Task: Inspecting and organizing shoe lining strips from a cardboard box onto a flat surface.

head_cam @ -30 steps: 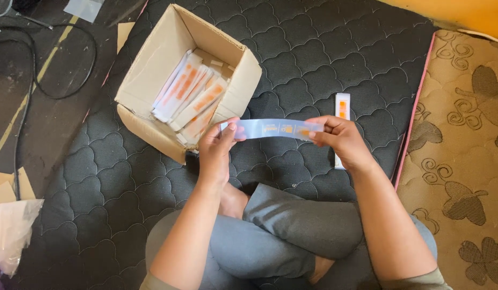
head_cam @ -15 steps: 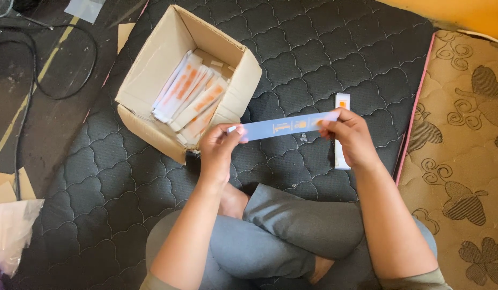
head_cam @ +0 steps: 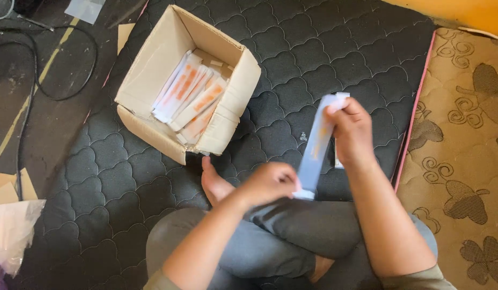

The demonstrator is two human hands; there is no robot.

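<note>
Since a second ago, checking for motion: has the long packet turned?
Yes. The packet swung from level to nearly upright beside the still box.

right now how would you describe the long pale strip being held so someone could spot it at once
Start at the open cardboard box on the dark quilted mat, then look right and down to the person's two hands above their crossed legs. The long pale strip runs steeply between the right hand at its top and the left hand at its bottom. Unlike the similar packets in the box, it is held up.
</note>
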